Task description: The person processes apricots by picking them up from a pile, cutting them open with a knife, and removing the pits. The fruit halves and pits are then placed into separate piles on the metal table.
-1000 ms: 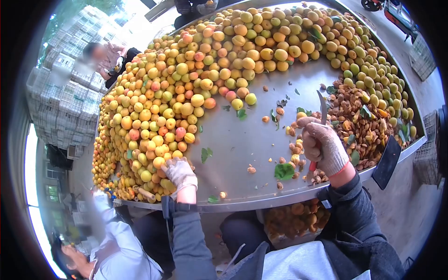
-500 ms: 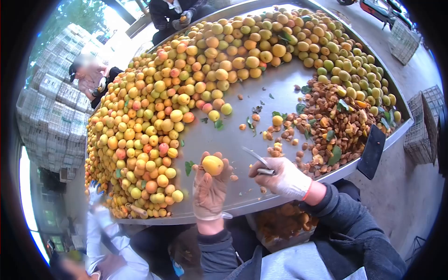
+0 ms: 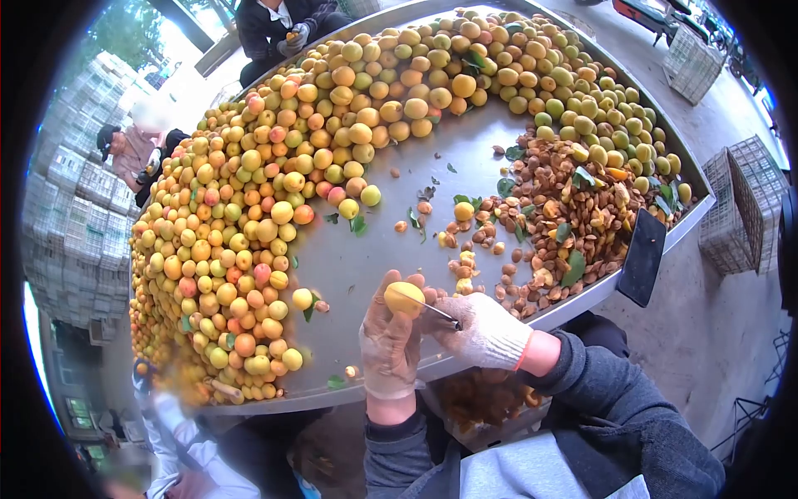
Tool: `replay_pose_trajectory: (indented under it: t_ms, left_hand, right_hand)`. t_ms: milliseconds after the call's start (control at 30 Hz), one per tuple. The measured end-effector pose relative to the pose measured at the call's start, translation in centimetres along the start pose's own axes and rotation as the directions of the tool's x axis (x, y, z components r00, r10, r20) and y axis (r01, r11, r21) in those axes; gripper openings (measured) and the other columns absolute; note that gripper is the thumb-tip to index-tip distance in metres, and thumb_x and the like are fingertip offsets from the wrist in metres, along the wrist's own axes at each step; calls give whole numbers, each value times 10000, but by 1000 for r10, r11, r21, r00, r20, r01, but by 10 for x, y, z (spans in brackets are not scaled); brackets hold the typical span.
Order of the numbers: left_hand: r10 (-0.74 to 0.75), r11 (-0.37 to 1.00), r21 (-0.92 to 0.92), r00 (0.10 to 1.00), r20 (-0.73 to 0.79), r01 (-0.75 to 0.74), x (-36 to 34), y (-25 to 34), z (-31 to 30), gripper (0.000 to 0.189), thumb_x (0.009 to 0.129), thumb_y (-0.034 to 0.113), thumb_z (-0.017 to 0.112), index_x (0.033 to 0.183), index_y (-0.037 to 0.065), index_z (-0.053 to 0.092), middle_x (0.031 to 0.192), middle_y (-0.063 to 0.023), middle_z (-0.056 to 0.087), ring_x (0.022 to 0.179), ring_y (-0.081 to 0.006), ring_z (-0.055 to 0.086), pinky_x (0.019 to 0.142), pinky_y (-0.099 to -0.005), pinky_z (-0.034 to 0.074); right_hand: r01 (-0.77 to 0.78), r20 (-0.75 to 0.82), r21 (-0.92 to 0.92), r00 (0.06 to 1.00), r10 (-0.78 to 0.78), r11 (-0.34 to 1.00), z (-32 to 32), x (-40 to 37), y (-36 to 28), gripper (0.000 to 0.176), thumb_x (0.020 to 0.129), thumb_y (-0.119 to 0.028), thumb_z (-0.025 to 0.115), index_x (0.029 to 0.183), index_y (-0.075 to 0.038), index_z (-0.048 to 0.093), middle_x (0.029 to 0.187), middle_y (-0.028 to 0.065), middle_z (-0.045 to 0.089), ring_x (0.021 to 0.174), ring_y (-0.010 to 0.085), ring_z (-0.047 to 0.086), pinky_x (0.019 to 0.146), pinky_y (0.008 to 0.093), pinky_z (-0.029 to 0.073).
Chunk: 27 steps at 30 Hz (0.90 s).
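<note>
Looking through the head camera from far off, I have the apricot [image 3: 404,299] just below the middle of my view, raised over the near edge of the table. The knife [image 3: 438,313] comes at it from 4 o'clock, its blade lying across the fruit's face; how deep it bites I cannot tell. My left hand [image 3: 389,353], at 6 o'clock of the fruit, grips it in bent, gloved fingers. My right hand [image 3: 490,333], at 4 o'clock, is closed round the knife's handle.

To cut well, I judge the left grip should stay firm without squeezing, as flesh this ripe-looking probably bruises. I want the fingertips clear of the blade's line, since a thin glove likely offers little protection. A hard stone seems probable inside, so light pressure and turning the fruit round the edge should serve better than forcing straight through.

Farther out, one loose apricot [image 3: 302,299] rests at 9 o'clock, and the big fruit pile [image 3: 241,249] spreads at 10. Brown stones [image 3: 565,224] are heaped at 2, with a dark phone [image 3: 642,259] at 3 on the table's rim [image 3: 573,311]. At 5, below the rim, sits a tub of fruit pieces [image 3: 490,401].
</note>
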<state>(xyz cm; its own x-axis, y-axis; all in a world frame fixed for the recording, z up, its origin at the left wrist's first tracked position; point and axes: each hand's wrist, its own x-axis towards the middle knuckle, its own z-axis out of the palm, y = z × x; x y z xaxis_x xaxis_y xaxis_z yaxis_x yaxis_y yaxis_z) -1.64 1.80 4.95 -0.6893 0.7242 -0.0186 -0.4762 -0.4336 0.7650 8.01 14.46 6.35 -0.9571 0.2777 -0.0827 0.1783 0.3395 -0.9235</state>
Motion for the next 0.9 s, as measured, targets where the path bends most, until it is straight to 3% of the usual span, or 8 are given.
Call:
replay_pose_trajectory:
  t_ms: [200, 400, 733, 800, 867, 900]
  left_hand:
    - [3, 999, 45, 999, -46, -1, -7, 5, 6, 536, 889, 221, 656, 1342, 15, 455, 1221, -157, 584, 1061, -275, 611, 908, -371, 502]
    - [10, 997, -71, 998, -69, -15, -10, 6, 10, 523, 901, 210, 640, 1340, 2, 446, 1223, -166, 581, 1093, -291, 600, 900, -385, 517]
    - [56, 998, -9, 995, -86, -57, -23, -3, 14, 504, 914, 252, 621, 1326, 12, 459, 1216, -152, 585, 1093, -273, 607, 692, -341, 577]
    - [85, 996, 31, 993, -86, -82, -30, -4, 18, 502, 919, 268, 615, 1322, 11, 465, 1209, -147, 588, 1092, -266, 608, 667, -334, 575]
    - [50, 997, -50, 996, -68, -54, -39, -2, 22, 592, 847, 174, 709, 1338, -8, 432, 1249, -174, 554, 1126, -301, 584, 1000, -406, 462]
    - [51, 997, -50, 997, -62, -54, -42, -3, 24, 592, 847, 174, 709, 1338, -8, 432, 1249, -174, 554, 1126, -301, 584, 1000, -406, 462]
  right_hand:
    - [4, -28, -21, 1000, -4, 1000, -1, -3, -13, 217, 783, -97, 612, 986, -20, 609, 830, 190, 643, 774, 348, 645, 688, 387, 504]
    - [35, -30, 11, 999, -34, 999, 3, -7, -13, 217, 780, -94, 622, 980, -15, 599, 818, 193, 638, 774, 363, 636, 683, 389, 500]
    - [50, -59, 38, 997, -48, 998, 10, -23, -11, 195, 796, -91, 613, 978, -23, 598, 804, 192, 630, 773, 366, 635, 674, 389, 496]
    - [59, -28, -57, 998, -61, 997, 12, -28, -11, 289, 774, -34, 562, 1052, -60, 636, 835, 193, 656, 772, 361, 645, 686, 400, 511]
    - [67, -46, -44, 997, -69, 997, 14, -33, -13, 267, 776, -37, 562, 1030, -55, 639, 824, 190, 657, 770, 361, 644, 685, 403, 510]
    - [76, -57, -32, 995, -77, 997, 13, -36, -13, 245, 778, -41, 562, 1009, -51, 641, 813, 188, 657, 767, 361, 644, 685, 406, 508]
